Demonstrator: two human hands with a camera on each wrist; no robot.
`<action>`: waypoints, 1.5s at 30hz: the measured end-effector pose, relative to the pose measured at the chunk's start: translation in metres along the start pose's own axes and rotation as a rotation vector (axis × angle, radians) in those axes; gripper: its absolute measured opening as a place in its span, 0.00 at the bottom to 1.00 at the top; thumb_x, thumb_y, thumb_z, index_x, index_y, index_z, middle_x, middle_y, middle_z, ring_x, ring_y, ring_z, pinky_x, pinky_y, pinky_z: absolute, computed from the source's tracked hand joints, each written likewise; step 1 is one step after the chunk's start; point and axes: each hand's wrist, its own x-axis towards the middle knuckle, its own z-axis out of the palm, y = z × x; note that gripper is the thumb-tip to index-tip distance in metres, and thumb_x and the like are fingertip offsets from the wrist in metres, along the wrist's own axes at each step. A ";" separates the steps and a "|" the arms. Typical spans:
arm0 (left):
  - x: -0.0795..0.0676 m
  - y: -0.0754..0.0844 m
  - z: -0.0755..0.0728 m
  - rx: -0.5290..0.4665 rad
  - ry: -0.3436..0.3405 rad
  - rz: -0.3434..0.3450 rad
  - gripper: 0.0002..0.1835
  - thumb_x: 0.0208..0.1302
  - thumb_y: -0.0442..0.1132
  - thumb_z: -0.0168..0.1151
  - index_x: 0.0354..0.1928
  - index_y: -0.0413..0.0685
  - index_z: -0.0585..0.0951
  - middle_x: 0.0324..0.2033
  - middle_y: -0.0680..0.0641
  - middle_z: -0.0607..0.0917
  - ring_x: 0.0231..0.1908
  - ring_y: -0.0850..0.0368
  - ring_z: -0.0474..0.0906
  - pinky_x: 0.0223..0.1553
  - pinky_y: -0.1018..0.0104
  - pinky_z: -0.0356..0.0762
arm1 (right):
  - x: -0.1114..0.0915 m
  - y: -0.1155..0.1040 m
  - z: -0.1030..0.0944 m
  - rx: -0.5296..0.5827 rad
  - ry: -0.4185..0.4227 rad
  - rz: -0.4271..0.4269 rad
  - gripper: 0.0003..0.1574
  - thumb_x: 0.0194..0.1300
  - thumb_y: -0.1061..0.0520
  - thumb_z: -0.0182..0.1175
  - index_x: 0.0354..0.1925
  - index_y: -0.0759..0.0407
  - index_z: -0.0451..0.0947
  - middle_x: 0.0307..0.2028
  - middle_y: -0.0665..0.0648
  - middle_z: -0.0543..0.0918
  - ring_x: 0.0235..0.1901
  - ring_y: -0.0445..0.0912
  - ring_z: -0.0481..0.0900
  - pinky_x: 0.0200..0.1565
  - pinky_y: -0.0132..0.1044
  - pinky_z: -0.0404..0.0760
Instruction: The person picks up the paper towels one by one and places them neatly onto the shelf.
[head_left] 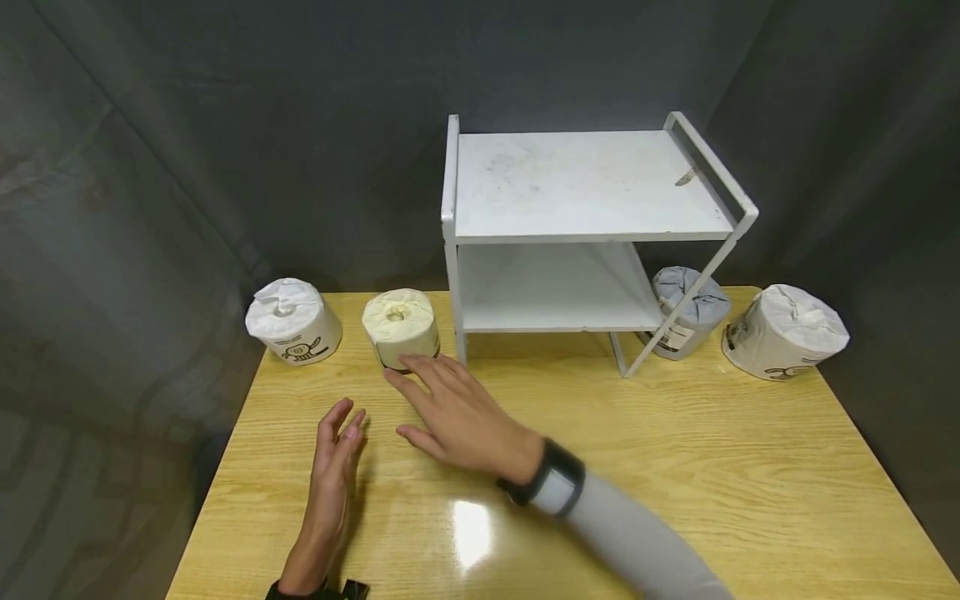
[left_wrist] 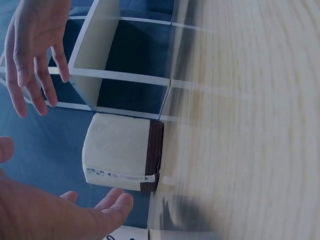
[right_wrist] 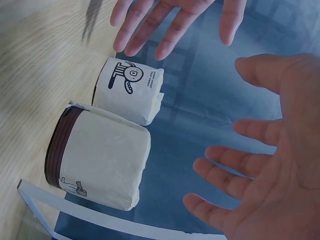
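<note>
My right hand reaches over the table toward a cream-wrapped toilet roll with a dark band at its base. Its fingers are spread and hold nothing; in the right wrist view the same roll stands apart from the fingers. Lower on the left, my left hand hovers with loosely bent fingers and nothing in them. Beyond it a white toilet roll with a printed cartoon figure stands at the table's back left corner. The left wrist view has the cream roll just past the left fingertips.
A white two-tier shelf rack stands at the back of the wooden table. Behind its right leg is a grey-wrapped roll, and right of that another white roll. Dark curtains enclose the table's back and sides.
</note>
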 end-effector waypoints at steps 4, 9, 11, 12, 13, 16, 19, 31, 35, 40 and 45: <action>0.000 -0.001 0.000 -0.002 0.003 -0.002 0.34 0.87 0.47 0.42 0.82 0.39 0.46 0.80 0.40 0.48 0.80 0.40 0.50 0.79 0.51 0.53 | 0.002 0.001 0.004 0.007 0.008 -0.003 0.46 0.76 0.39 0.62 0.80 0.58 0.62 0.76 0.65 0.67 0.76 0.57 0.66 0.77 0.56 0.62; 0.002 -0.001 0.000 0.003 0.007 -0.009 0.34 0.86 0.48 0.43 0.82 0.40 0.46 0.81 0.40 0.48 0.81 0.41 0.50 0.79 0.52 0.52 | 0.004 0.003 0.006 -0.001 0.009 -0.007 0.44 0.77 0.38 0.59 0.79 0.58 0.62 0.76 0.66 0.67 0.76 0.58 0.66 0.77 0.56 0.62; 0.004 -0.001 0.000 0.002 0.013 -0.009 0.34 0.86 0.48 0.43 0.82 0.40 0.46 0.81 0.40 0.48 0.81 0.41 0.50 0.79 0.51 0.52 | 0.005 0.004 0.007 -0.001 0.014 -0.004 0.44 0.77 0.38 0.59 0.79 0.58 0.62 0.76 0.67 0.67 0.76 0.58 0.66 0.77 0.56 0.62; 0.005 -0.001 0.000 0.001 0.017 -0.009 0.35 0.86 0.48 0.43 0.82 0.39 0.47 0.81 0.40 0.48 0.81 0.41 0.50 0.79 0.51 0.52 | 0.006 0.004 0.007 0.002 0.017 0.000 0.44 0.77 0.38 0.60 0.79 0.58 0.62 0.76 0.67 0.67 0.76 0.58 0.66 0.77 0.56 0.62; 0.006 -0.001 0.000 0.000 0.020 -0.009 0.35 0.86 0.48 0.44 0.82 0.39 0.47 0.81 0.40 0.49 0.81 0.41 0.50 0.79 0.52 0.52 | 0.006 0.004 0.008 0.004 0.017 0.004 0.44 0.77 0.39 0.60 0.79 0.58 0.63 0.76 0.67 0.67 0.76 0.58 0.66 0.77 0.56 0.62; 0.008 -0.002 0.000 0.001 0.033 -0.013 0.35 0.86 0.48 0.44 0.82 0.39 0.48 0.81 0.39 0.49 0.80 0.41 0.51 0.77 0.57 0.55 | 0.007 0.005 0.010 0.011 0.013 0.016 0.44 0.77 0.39 0.60 0.79 0.57 0.63 0.76 0.67 0.67 0.76 0.59 0.66 0.77 0.57 0.62; 0.010 -0.003 0.001 0.005 0.041 -0.015 0.34 0.86 0.47 0.45 0.82 0.40 0.49 0.80 0.39 0.50 0.80 0.41 0.53 0.74 0.63 0.57 | 0.007 0.005 0.012 0.010 -0.004 0.026 0.44 0.77 0.38 0.60 0.79 0.57 0.63 0.77 0.67 0.66 0.75 0.60 0.66 0.77 0.57 0.62; 0.020 -0.002 -0.002 0.000 0.042 -0.010 0.33 0.86 0.47 0.45 0.82 0.42 0.50 0.80 0.38 0.51 0.80 0.42 0.52 0.74 0.63 0.56 | 0.014 0.011 0.017 -0.015 -0.023 0.060 0.43 0.78 0.38 0.59 0.79 0.55 0.62 0.77 0.64 0.66 0.76 0.57 0.65 0.77 0.57 0.62; 0.024 -0.001 -0.002 0.001 0.038 -0.001 0.33 0.86 0.47 0.45 0.82 0.42 0.49 0.81 0.39 0.49 0.80 0.42 0.52 0.76 0.59 0.55 | 0.016 0.014 0.017 -0.003 -0.033 0.068 0.43 0.77 0.39 0.60 0.80 0.55 0.62 0.77 0.65 0.65 0.76 0.56 0.65 0.77 0.57 0.63; 0.027 -0.001 -0.002 0.016 0.024 0.008 0.34 0.86 0.47 0.44 0.83 0.42 0.47 0.82 0.38 0.48 0.80 0.41 0.51 0.77 0.58 0.55 | 0.017 0.016 0.018 -0.004 -0.038 0.069 0.43 0.78 0.38 0.59 0.80 0.56 0.62 0.78 0.65 0.64 0.77 0.57 0.64 0.77 0.56 0.63; 0.030 0.000 -0.003 0.042 0.034 0.007 0.34 0.86 0.48 0.44 0.82 0.41 0.49 0.81 0.40 0.49 0.81 0.41 0.51 0.73 0.65 0.58 | 0.019 0.017 0.020 0.007 -0.044 0.071 0.44 0.77 0.40 0.61 0.80 0.55 0.61 0.78 0.66 0.64 0.78 0.57 0.62 0.78 0.57 0.61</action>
